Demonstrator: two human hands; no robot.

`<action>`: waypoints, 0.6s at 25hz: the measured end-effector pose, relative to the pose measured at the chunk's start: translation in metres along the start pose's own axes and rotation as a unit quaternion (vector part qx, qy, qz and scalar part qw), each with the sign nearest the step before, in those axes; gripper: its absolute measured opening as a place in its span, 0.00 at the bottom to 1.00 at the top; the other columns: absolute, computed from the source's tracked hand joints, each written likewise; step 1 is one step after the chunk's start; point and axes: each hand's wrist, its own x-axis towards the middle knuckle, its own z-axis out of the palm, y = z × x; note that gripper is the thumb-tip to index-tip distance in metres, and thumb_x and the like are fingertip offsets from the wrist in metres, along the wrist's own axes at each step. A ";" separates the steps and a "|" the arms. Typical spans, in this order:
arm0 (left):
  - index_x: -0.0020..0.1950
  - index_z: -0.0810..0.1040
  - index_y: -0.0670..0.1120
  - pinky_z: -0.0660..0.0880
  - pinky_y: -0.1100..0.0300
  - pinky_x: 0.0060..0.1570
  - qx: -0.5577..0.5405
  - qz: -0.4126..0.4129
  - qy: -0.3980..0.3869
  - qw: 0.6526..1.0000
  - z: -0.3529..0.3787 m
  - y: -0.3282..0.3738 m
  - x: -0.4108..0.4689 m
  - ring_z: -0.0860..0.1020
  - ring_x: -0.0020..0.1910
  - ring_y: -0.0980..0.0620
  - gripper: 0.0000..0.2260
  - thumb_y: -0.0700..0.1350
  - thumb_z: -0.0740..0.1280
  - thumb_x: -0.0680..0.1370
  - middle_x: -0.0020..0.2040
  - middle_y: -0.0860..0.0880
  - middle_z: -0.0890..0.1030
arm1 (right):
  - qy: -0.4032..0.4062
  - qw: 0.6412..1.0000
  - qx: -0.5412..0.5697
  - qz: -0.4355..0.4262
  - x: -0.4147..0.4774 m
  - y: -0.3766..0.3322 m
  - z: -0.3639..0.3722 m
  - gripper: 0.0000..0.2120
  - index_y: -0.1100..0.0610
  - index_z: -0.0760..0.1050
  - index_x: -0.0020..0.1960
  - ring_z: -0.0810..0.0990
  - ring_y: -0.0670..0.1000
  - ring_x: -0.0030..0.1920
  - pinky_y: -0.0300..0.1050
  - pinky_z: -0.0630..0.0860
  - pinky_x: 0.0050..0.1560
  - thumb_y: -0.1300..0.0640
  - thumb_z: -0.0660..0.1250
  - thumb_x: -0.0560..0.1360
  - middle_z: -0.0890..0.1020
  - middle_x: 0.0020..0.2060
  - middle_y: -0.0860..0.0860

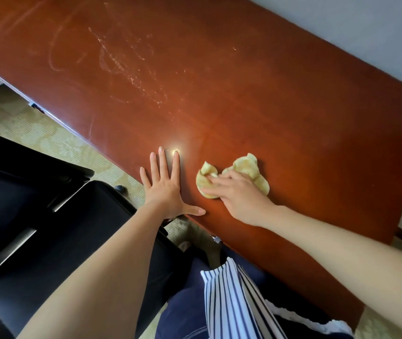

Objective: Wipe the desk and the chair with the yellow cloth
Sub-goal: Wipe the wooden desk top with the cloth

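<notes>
Reddish desk (pixel 256 99) wood is left smeared toward its far left, so wiping is judged barely begun; the half-cut-off black chair (pixel 48 216) seems undone. At the near edge the left hand (pixel 168 189) is laid flat, fingers spread. Beside it the yellow cloth (pixel 246 167) is pressed by the right hand (pixel 239 199); its blurred fingers' grip cannot be told.

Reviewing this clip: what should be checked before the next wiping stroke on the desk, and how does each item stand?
1. The yellow cloth lies on the desk: ok.
2. The right hand holds the cloth, fingers curled: ok.
3. The left hand lies flat on the desk, apart from the cloth: ok.
4. Far desk free of smears: not ok.
5. The chair wiped: cannot tell.
</notes>
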 end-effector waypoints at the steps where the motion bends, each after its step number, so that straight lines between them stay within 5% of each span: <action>1: 0.65 0.17 0.52 0.32 0.37 0.67 0.000 0.001 0.002 1.000 0.000 0.000 0.000 0.24 0.70 0.41 0.68 0.80 0.63 0.49 0.70 0.43 0.21 | -0.013 0.999 -0.010 -0.029 -0.015 0.005 -0.004 0.22 0.50 0.73 0.66 0.69 0.53 0.61 0.51 0.63 0.67 0.66 0.63 0.76 0.73 0.67 0.50; 4: 0.66 0.18 0.52 0.31 0.37 0.67 -0.005 0.008 0.001 1.000 0.000 0.002 -0.003 0.24 0.70 0.41 0.68 0.80 0.63 0.49 0.70 0.43 0.21 | -0.026 0.986 -0.093 -0.136 -0.047 0.029 -0.034 0.24 0.53 0.78 0.62 0.76 0.56 0.58 0.54 0.70 0.60 0.71 0.68 0.69 0.77 0.62 0.52; 7: 0.66 0.18 0.52 0.32 0.37 0.67 -0.008 0.009 0.002 1.000 0.002 -0.001 -0.003 0.23 0.70 0.41 0.69 0.80 0.63 0.49 0.70 0.43 0.21 | -0.024 0.975 -0.165 -0.145 -0.049 0.054 -0.063 0.27 0.53 0.79 0.61 0.78 0.58 0.56 0.57 0.76 0.53 0.73 0.71 0.66 0.78 0.61 0.52; 11: 0.66 0.17 0.52 0.32 0.38 0.67 -0.014 0.011 0.001 1.000 0.005 -0.002 -0.004 0.23 0.70 0.41 0.69 0.81 0.61 0.48 0.70 0.43 0.21 | 0.002 0.976 -0.214 -0.033 -0.030 0.090 -0.095 0.28 0.49 0.73 0.66 0.72 0.58 0.60 0.55 0.72 0.52 0.71 0.66 0.71 0.73 0.67 0.53; 15: 0.67 0.17 0.52 0.32 0.37 0.68 -0.012 0.012 0.006 1.000 0.008 -0.001 -0.005 0.22 0.69 0.41 0.69 0.81 0.62 0.49 0.69 0.43 0.20 | 0.071 0.973 -0.139 0.169 0.007 0.125 -0.122 0.21 0.43 0.69 0.69 0.69 0.55 0.60 0.50 0.70 0.58 0.61 0.57 0.80 0.70 0.66 0.53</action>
